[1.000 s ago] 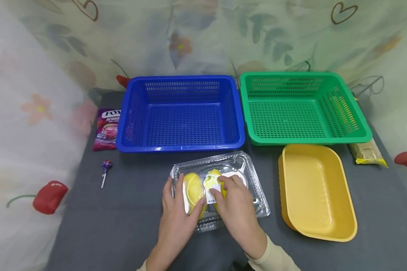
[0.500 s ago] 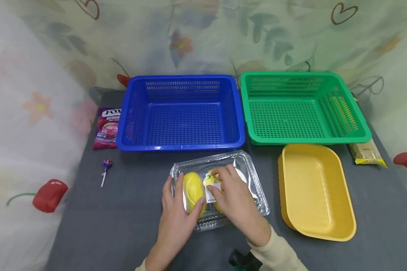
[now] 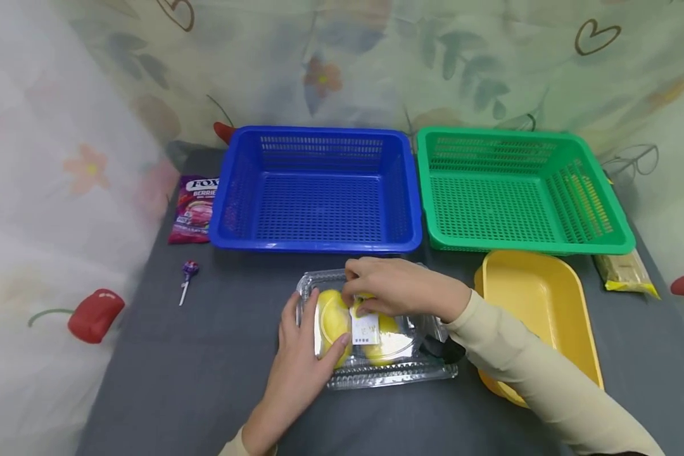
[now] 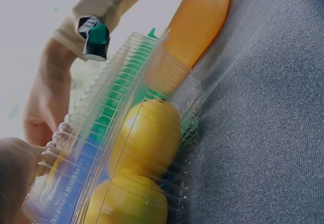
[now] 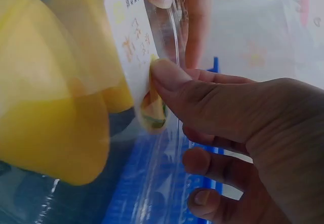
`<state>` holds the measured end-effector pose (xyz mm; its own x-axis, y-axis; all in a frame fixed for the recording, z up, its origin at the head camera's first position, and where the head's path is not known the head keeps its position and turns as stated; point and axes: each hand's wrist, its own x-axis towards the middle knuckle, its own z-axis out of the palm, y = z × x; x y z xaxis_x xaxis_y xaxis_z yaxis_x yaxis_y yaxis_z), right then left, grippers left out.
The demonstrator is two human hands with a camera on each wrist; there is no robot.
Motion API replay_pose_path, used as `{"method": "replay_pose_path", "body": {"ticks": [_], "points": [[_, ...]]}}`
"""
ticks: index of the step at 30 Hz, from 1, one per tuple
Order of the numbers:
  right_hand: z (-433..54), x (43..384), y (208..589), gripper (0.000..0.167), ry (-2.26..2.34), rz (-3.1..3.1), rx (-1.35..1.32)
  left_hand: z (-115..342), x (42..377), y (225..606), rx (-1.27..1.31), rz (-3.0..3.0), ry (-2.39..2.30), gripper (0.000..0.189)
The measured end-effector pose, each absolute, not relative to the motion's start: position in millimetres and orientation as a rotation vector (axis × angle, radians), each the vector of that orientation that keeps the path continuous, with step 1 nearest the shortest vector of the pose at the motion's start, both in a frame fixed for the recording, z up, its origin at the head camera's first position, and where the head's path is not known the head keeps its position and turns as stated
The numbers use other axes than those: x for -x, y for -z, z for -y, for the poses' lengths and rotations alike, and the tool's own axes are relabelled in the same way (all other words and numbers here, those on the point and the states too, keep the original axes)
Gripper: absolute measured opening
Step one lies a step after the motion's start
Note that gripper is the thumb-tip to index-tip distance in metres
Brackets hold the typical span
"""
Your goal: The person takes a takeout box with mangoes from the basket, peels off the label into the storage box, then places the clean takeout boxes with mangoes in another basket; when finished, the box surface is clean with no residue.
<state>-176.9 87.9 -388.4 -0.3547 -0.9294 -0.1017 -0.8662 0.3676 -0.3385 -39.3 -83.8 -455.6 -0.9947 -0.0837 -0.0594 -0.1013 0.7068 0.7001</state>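
Observation:
A clear plastic clamshell box lies on the grey cloth with two large yellow fruits inside. A white label with printed text is on its lid. My left hand rests over the box's left side, fingers straight and thumb spread across the lid. My right hand reaches in from the right and pinches the label's far end; its curled fingers hide that part. In the right wrist view my thumb presses at the label's edge, beside a small fruit picture printed on it.
A blue basket and a green basket stand behind the box. To the right is a yellow tub, partly under my right sleeve. A candy bag and a lollipop lie left; a yellow-edged packet lies far right.
My right forearm has swung out to the right, so the hand now comes over the label from the side. The box has turned slightly. The left hand stays put; the head view has shifted a little.

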Motion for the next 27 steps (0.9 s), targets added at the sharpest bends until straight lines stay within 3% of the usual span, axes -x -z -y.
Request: {"method": "replay_pose_path", "body": {"ticks": [12,19,27], "points": [[-76,181,388,0.007,0.327,-2.245,1.641,82,39,455,0.181,-2.899,-1.154,0.083],[-73,183,390,0.014,0.357,-2.180,1.684,83,39,456,0.189,-2.901,-1.130,0.084],[-73,183,390,0.010,0.297,-2.166,1.669,84,39,457,0.198,-2.899,-1.145,0.083]]}}
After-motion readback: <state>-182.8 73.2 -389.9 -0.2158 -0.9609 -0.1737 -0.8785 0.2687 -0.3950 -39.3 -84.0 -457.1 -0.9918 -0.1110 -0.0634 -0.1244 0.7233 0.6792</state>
